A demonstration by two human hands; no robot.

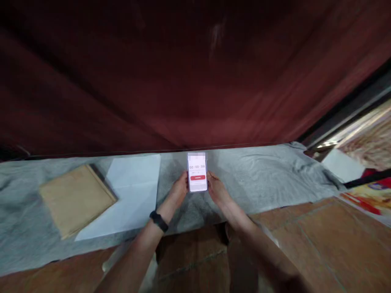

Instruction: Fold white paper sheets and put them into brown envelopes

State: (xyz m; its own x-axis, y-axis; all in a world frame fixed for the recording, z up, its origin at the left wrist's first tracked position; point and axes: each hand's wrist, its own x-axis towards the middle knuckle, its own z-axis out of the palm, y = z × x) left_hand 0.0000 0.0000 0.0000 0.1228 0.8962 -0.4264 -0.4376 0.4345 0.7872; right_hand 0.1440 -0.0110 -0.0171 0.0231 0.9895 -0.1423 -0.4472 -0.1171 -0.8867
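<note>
Both hands closed on a phone (197,173), one on each long side. Left hand (179,190) on the left edge, right hand (217,189) on the right edge, fingers curled round the back. Black band (159,221) on the left wrist.

Phone upright, in the middle of the view, over the far part of a gray cloth (259,179). Screen lit and turned toward the camera: white, with small numbers and a red bar. Top of the screen blurred. Bottom edge touching the cloth or just above it: hard to tell.

Probably light, hard and flat. Smooth too, so likely slippery, and easy to crack if dropped on the tiles. Best held just like this, by the two long edges, with fingers behind for support and nothing pressing on the glass.

Left of the hands, on the cloth, a white sheet of paper (134,191). On its left side, a flat brown envelope (76,199), partly covering it. Cloth soft and wrinkled, spread wide from left to right. In front of it, brown floor tiles (320,236). Behind it, a big dark red curtain (183,81). Far to the right, another white sheet (342,165) and a bright printed picture (372,199), well apart from the hands.
</note>
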